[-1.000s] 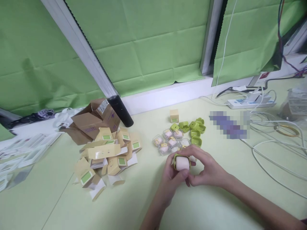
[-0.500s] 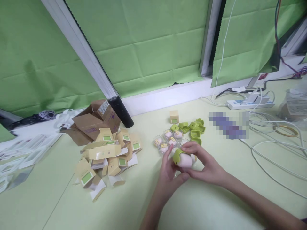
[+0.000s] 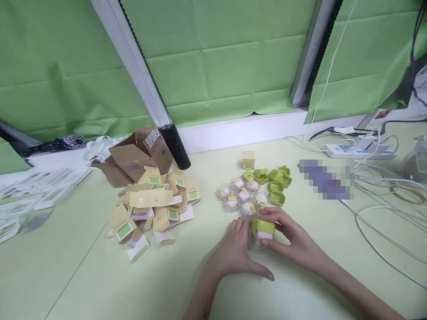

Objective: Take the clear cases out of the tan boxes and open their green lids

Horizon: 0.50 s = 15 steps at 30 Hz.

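While the white piece (image 3: 264, 235) with its green cover (image 3: 263, 225) is held in the right hand (image 3: 295, 238), its lower edge is pinched by the thumb and its top is steadied by the curled fingers. On a clock face centred on this piece, with twelve toward the curtain (image 3: 227, 84), a clear box (image 3: 255, 246) is seen at about seven, just below it; whether the piece is seated inside or held above cannot be told. At eight, the left hand (image 3: 233, 255) is spread palm down beside the clear box, thumb stretched well away from the fingers; nothing is seen gripped in it, and contact with the box cannot be confirmed. At eleven, clear cases (image 3: 243, 194) are clustered on the surface (image 3: 167, 284); between twelve and one, green cases (image 3: 277, 186) are gathered.

By judgement, the piece is light and firm, its rounded white body probably smooth and easily slipped, so it is best grasped by opposite sides of the green cover. The clear box is likely thin, stiff and crackable; its walls are best steadied low and pressed only lightly.
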Tool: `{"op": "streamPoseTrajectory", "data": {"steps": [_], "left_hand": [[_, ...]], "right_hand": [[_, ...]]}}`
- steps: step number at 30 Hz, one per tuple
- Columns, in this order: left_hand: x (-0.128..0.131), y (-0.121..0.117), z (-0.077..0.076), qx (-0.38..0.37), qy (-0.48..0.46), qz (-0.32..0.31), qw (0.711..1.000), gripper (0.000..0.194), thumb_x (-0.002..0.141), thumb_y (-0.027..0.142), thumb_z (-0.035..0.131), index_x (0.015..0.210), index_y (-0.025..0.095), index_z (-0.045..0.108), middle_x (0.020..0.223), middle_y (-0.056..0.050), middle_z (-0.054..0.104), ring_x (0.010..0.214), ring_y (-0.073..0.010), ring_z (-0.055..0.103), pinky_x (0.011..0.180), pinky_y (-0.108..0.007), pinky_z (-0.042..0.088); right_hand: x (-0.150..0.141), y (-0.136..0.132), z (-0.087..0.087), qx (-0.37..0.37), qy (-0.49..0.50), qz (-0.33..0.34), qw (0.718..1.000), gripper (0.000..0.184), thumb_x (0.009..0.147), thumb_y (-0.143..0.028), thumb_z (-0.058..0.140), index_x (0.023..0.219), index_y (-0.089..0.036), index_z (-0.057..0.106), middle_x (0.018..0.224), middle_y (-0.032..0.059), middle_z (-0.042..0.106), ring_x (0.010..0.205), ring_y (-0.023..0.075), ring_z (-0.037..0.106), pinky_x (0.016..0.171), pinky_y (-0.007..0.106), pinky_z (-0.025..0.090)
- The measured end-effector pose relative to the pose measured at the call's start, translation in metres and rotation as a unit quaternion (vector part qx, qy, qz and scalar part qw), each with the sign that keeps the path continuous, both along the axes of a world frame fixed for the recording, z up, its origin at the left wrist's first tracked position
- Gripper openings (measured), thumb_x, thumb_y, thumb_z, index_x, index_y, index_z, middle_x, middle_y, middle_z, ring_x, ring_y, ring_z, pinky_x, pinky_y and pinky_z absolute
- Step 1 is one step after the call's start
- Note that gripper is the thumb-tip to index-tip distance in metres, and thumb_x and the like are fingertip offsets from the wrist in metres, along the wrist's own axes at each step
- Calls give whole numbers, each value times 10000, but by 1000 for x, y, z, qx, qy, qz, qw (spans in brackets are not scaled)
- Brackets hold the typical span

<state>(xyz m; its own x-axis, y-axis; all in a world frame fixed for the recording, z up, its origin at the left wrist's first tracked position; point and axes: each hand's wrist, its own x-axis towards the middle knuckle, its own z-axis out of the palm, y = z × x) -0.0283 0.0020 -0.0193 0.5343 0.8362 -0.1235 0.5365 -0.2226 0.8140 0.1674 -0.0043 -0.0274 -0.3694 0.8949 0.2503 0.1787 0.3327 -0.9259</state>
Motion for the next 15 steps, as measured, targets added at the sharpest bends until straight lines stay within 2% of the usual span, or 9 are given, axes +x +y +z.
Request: {"op": "streamPoseTrajectory", "data": {"steps": [2, 4, 6, 8, 12, 15], "left_hand": [[-6, 1, 1, -29, 17, -28, 999, 734, 545, 397, 789, 1176, 205, 467, 1145, -88, 517, 1066, -297, 479, 890, -420, 405], [-7, 1, 1, -62, 27, 3, 998, 610, 596, 366, 755, 1114, 193, 480, 1069, -79, 555, 964, -266, 535, 783, -365, 438], [-2, 1, -1, -58, 31, 46, 997, 670, 543, 388, 788, 1096, 188, 466, 1039, -82, 575, 917, -265, 556, 711, -332, 438], [7, 0, -4, -25, 39, 55, 997, 766, 478, 411, 818, 1115, 201, 450, 1050, -85, 592, 925, -280, 565, 702, -327, 435], [19, -2, -12, 64, 114, 28, 991, 538, 596, 425, 724, 1042, 211, 511, 969, -69, 637, 889, -287, 589, 756, -362, 423], [17, -2, -14, 84, 131, 8, 988, 522, 599, 439, 703, 1027, 199, 525, 959, -72, 643, 867, -282, 589, 754, -360, 423]], "right_hand": [[-1, -6, -8, 43, -35, -29, 998, 236, 842, -271, 617, 1028, -254, 474, 1351, 113, 424, 1276, 260, 431, 972, 439, 465], [-3, -10, -13, 74, -68, -60, 993, 227, 835, -260, 618, 977, -251, 442, 1324, 114, 460, 1215, 265, 493, 930, 451, 486], [-6, -13, -14, 109, -103, -86, 985, 256, 814, -260, 637, 973, -256, 436, 1197, 94, 549, 1137, 268, 544, 889, 454, 502], [-9, -15, -14, 145, -136, -96, 975, 277, 800, -255, 648, 994, -258, 449, 1098, 78, 577, 1088, 272, 554, 868, 454, 504], [-14, -16, -14, 177, -182, -44, 966, 230, 863, -218, 563, 1062, -246, 451, 1125, 98, 531, 1079, 253, 532, 880, 431, 498], [-15, -17, -19, 191, -198, -4, 961, 266, 906, -195, 490, 1155, -233, 406, 1189, 124, 494, 1120, 241, 510, 903, 412, 497]]}}
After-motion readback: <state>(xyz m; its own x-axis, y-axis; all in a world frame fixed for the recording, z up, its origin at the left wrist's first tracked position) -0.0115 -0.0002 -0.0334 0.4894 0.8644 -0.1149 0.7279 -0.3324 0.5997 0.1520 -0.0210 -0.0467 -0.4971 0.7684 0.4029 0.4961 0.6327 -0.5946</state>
